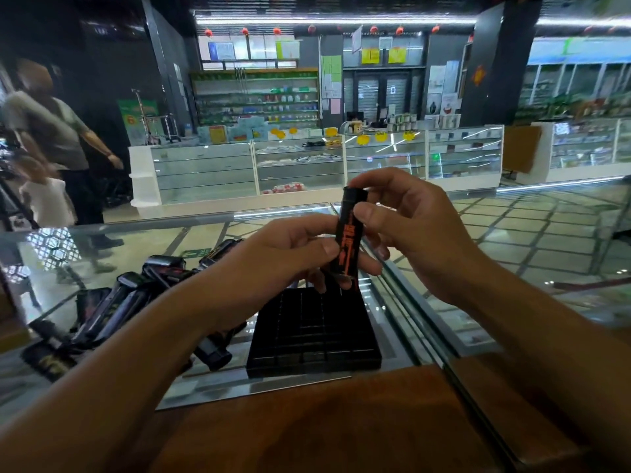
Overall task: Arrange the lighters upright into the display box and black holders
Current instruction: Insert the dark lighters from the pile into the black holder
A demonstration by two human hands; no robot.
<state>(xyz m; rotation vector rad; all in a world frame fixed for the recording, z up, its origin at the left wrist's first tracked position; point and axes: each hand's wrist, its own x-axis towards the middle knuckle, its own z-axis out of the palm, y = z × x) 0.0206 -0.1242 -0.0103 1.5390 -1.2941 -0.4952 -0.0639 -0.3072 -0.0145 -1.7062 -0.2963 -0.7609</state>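
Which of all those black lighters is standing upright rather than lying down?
Only the lighter with orange print, gripped by both hands above the black holder. The other lighters lie heaped on the glass counter's left.

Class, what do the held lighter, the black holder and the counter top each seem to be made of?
Lighter: probably glossy black plastic; sheen, printed orange markings.
Black holder: likely matte moulded plastic; dull gridded cells.
Counter top: glass with metal edging; reflections, shelves visible beneath.

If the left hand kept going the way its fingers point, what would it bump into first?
Probably the right hand. The left hand points right, across the black lighter both hands already hold upright, and the right hand's fingers sit just beyond it. Depth is hard to judge.
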